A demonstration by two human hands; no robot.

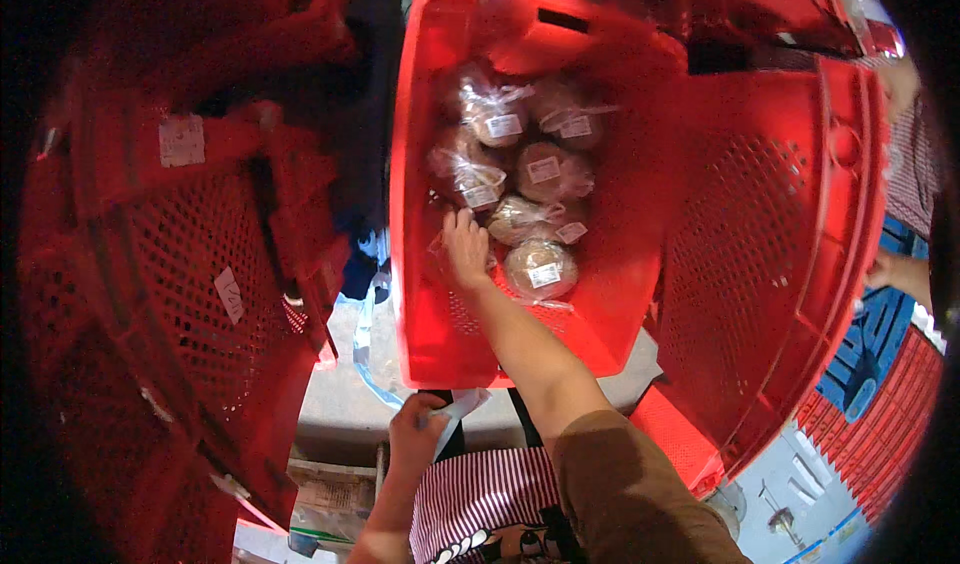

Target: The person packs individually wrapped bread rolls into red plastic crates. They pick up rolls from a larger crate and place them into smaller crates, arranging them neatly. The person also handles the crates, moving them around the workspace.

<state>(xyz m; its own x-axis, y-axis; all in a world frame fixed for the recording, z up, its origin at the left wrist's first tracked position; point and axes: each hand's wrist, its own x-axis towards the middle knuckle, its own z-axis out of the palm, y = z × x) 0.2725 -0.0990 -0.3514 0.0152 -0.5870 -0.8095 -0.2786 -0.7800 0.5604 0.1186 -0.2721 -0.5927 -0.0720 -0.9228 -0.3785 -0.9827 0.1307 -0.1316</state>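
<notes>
Before me stands a red plastic crate (630,294) with several round, brownish items in clear plastic bags, each bearing a white label. My right hand (466,245) reaches into the crate at its left side, fingers on or beside a bagged item whose bulk it hides. Just above the fingertips lies another bagged round item (469,170); to the right is one with its label up (541,270). My left hand (420,423), below the crate's near edge, has its fingers closed on a whitish strip (457,410) that seems to be a label backing; a long loop of strip trails beside the crate.
Stacked red perforated crates rise at the left (202,264) and right (750,264). Behind the right crates, another person's hand (896,275) is near a blue plastic pallet (862,354). A lower red crate (679,440) sits at the right.
</notes>
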